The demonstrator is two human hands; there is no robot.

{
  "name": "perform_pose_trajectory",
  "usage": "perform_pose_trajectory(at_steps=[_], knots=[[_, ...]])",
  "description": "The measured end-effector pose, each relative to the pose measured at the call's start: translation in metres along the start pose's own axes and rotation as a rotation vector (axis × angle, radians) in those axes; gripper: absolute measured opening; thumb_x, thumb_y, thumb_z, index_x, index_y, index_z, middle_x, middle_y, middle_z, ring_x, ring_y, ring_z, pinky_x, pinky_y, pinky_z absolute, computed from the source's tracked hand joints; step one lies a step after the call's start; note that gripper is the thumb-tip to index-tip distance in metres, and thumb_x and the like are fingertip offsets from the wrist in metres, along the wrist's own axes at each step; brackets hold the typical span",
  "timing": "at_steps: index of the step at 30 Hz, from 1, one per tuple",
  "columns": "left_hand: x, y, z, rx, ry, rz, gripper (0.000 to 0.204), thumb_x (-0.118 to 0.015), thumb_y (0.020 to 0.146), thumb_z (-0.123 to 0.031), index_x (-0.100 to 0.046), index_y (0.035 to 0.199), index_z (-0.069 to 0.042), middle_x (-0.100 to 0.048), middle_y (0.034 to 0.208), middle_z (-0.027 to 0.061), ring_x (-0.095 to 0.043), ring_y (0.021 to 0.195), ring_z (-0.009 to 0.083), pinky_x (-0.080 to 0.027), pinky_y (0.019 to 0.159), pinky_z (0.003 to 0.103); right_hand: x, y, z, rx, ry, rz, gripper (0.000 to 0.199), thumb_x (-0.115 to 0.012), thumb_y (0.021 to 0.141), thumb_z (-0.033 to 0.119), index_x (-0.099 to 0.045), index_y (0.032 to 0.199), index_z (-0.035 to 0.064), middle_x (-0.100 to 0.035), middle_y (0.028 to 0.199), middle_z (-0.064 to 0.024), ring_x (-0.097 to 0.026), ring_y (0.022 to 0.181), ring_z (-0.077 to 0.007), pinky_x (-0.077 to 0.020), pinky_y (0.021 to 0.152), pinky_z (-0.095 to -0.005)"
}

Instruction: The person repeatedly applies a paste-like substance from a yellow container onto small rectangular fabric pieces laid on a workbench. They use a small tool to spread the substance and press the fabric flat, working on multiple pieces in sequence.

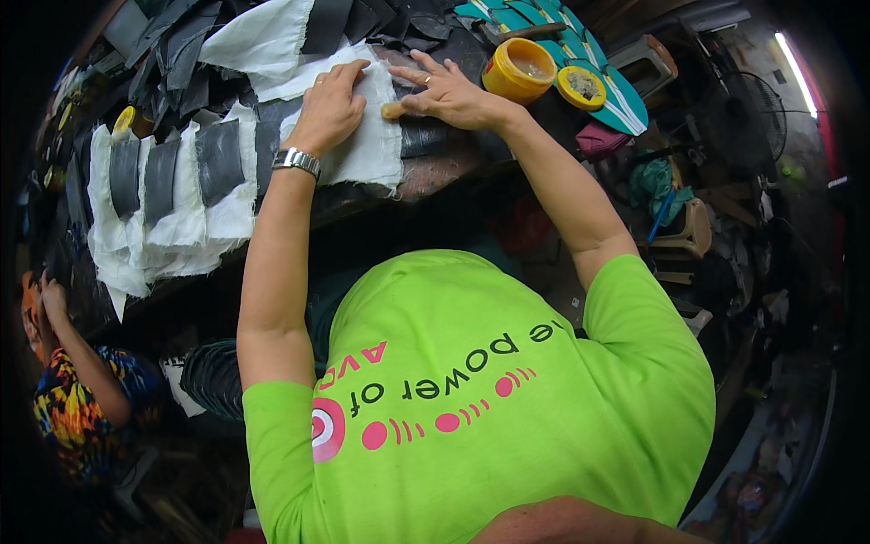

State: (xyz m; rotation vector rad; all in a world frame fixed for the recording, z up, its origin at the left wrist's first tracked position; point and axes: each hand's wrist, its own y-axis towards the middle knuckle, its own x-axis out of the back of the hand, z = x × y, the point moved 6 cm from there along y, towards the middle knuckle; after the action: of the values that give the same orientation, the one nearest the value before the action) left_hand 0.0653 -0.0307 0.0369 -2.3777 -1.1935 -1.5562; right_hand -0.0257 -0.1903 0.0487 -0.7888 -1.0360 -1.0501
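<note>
While a row of white cloth strips backed with dark leather (172,181) lies finished, the left hand (331,109) flat and right hand (449,91) pinching a small tan tool (391,111) press another white cloth piece (367,145) onto the counter (444,168).

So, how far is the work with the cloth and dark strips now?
Done, it seems: a row of dark strips on white cloth lies at the left. In hand: the left hand presses a white cloth piece; the right hand holds a small tan tool. Left: loose dark pieces lie piled behind.
</note>
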Motion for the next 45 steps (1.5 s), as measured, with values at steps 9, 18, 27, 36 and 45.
perform_pose_trajectory(at_steps=[9, 18, 27, 36, 45], knots=[[-0.002, -0.004, -0.003, -0.089, 0.116, -0.096, 0.036, -0.054, 0.091, -0.018, -0.065, 0.125, -0.017, -0.062, 0.128, 0.0074, -0.055, 0.122, 0.0302, -0.042, 0.1, 0.049, -0.018, -0.062, 0.073, 0.228, -0.316, -0.306, 0.043, -0.041, 0.096, 0.065, -0.065, 0.124, 0.0434, -0.032, 0.161, -0.0032, -0.013, 0.153, -0.0284, -0.0003, 0.119, -0.0635], [-0.008, 0.009, 0.003, -0.09, 0.201, -0.039, 0.037, -0.053, 0.094, -0.02, -0.063, 0.129, -0.019, -0.061, 0.132, 0.0058, -0.054, 0.126, 0.0273, -0.042, 0.104, 0.047, -0.033, -0.079, 0.095, 0.209, -0.395, -0.22, 0.056, -0.038, 0.09, 0.072, -0.052, 0.139, 0.0466, -0.023, 0.164, -0.0021, -0.008, 0.154, -0.0273, 0.0024, 0.119, -0.0636], [0.028, 0.006, -0.008, -0.059, -0.103, -0.173, 0.031, -0.058, 0.092, -0.022, -0.069, 0.12, -0.015, -0.068, 0.12, 0.0113, -0.067, 0.103, 0.0348, -0.052, 0.091, 0.043, 0.01, -0.088, 0.077, 0.178, 0.544, -0.428, 0.045, -0.054, 0.1, 0.046, -0.064, 0.133, 0.0176, -0.058, 0.137, -0.0118, -0.048, 0.133, -0.028, -0.0272, 0.115, -0.0476], [0.035, -0.011, 0.009, 0.312, 0.28, -0.038, 0.045, -0.061, 0.095, -0.035, -0.059, 0.134, -0.014, -0.065, 0.128, 0.0143, -0.06, 0.119, 0.0343, -0.041, 0.1, 0.054, 0.015, -0.057, -0.014, -0.278, 0.473, -0.631, 0.067, -0.058, 0.091, 0.005, -0.036, 0.155, 0.0156, -0.067, 0.119, -0.0116, -0.063, 0.103, -0.0193, -0.048, 0.095, -0.0313], [0.039, -0.01, 0.008, 0.396, 0.264, -0.029, 0.026, -0.076, 0.083, -0.036, -0.077, 0.098, -0.015, -0.07, 0.109, 0.0063, -0.061, 0.111, 0.0285, -0.042, 0.089, 0.05, 0.002, -0.032, -0.005, -0.125, 0.357, -0.535, 0.081, -0.054, 0.085, -0.002, -0.026, 0.158, 0.0183, -0.058, 0.139, -0.0129, -0.05, 0.135, -0.0298, -0.0305, 0.117, -0.0409]])
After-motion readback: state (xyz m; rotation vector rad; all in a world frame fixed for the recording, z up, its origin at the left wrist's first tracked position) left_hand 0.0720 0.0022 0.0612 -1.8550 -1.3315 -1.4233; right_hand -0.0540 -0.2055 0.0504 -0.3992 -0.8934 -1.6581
